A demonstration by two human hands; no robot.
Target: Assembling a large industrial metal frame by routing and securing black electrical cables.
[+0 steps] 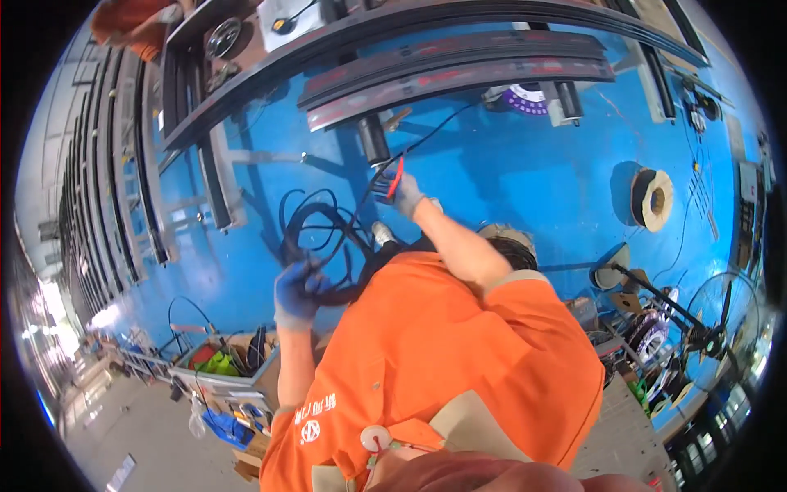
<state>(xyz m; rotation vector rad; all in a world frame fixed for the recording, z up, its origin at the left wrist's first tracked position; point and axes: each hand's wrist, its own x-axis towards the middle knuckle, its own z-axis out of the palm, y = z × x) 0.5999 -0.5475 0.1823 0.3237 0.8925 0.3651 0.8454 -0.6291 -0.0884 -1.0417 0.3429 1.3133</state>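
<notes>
My left hand [297,293], in a blue and grey glove, is closed round a bundle of looped black rubber strip [293,239] that hangs in front of my legs. Farther out, my right hand [402,197] wears a greyish glove and grips a red-handled tool [397,177]; its working end is too small to make out. One black length runs from the loops past the right hand and on toward the upper right. Whether the right fingers also pinch this strip, I cannot tell.
Long dark metal profiles [459,86] lie on a rack ahead, its padded arms [374,139] pointing toward me. A cardboard-sided spool [656,201] and a fan [721,320] stand at the right. More profiles line the left, above a cart [262,381] of parts. Another person's sleeve [123,20] shows top left.
</notes>
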